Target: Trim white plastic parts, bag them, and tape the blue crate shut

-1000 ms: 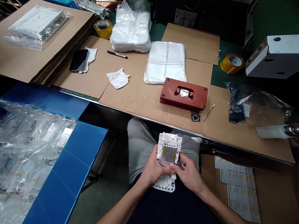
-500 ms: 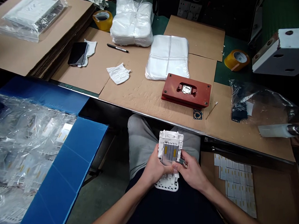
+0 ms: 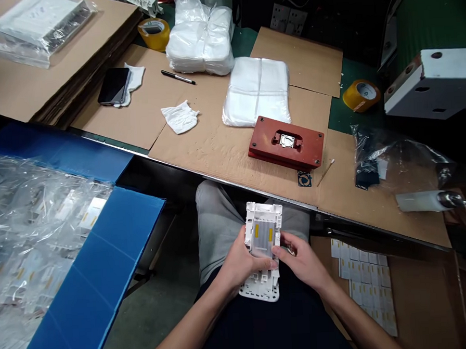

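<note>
Blue box (image 3: 101, 270): beside the near-left corner of the table (image 3: 337, 122), filled with white plastic parts (image 3: 65, 204) under clear film, presumably wrapped against scuffs.
Phone (image 3: 113, 87): flat toward the table's left end, partly over a white cloth (image 3: 136, 75), away from the work.
White bundles (image 3: 201, 46): toward the table's far edge, tied crosswise, likely to hold the soft layers together.
Left hand (image 3: 237, 263): clamped on the left side of the white housing, thumb laid across the lower front, apparently bearing most of the weight.
White housing (image 3: 264, 233): above the lap, just off the table's near edge, tilted with the yellow-striped panel facing up, seemingly for easy viewing.
Right hand (image 3: 302, 262): closed on the housing's right side, thumb at the panel's lower corner, apparently steadying it; rear fingertips hidden, so cannot tell what else might be gripped.
Red block (image 3: 286, 143): flat by the table's near edge, within easy reach, with a small metal-looking piece (image 3: 287, 140) seated in the central recess.
Cotton swab (image 3: 325, 172): right of the block, beside the near edge, handy to the right hand.
Bottle (image 3: 420, 201): on its side near the table's near-right corner.
</note>
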Demonstrator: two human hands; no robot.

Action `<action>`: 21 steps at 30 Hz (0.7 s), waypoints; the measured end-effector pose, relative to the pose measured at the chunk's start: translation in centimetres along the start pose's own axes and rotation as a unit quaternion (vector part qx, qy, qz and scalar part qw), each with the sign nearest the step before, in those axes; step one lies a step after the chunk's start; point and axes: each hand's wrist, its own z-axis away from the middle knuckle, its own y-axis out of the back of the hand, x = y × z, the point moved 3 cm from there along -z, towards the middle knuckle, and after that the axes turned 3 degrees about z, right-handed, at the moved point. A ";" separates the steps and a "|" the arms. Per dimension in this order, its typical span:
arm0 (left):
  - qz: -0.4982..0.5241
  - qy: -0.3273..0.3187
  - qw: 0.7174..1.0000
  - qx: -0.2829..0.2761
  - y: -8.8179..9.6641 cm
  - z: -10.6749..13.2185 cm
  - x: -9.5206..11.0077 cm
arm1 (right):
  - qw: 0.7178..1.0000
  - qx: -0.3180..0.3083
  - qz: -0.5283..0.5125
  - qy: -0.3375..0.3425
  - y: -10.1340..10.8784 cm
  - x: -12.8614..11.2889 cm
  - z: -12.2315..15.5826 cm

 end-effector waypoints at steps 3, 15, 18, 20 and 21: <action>0.022 0.030 0.999 -0.006 -0.7 0.8 0.9 | 0.999 0.032 -0.032 -0.003 0.4 -1.2 0.0; -0.051 0.018 0.998 -0.013 -1.1 2.2 2.0 | 0.988 0.114 -0.097 -0.025 -0.1 -2.9 0.5; -0.078 0.009 0.997 -0.003 -1.1 2.2 1.7 | 0.990 0.113 -0.083 -0.003 -0.3 -3.1 0.8; -0.090 0.006 0.996 0.003 -1.0 2.1 1.5 | 0.990 0.123 -0.069 -0.002 -0.4 -3.1 0.9; -0.091 0.006 0.996 0.007 -1.0 2.1 1.3 | 0.990 0.130 -0.061 -0.005 -0.5 -3.0 0.9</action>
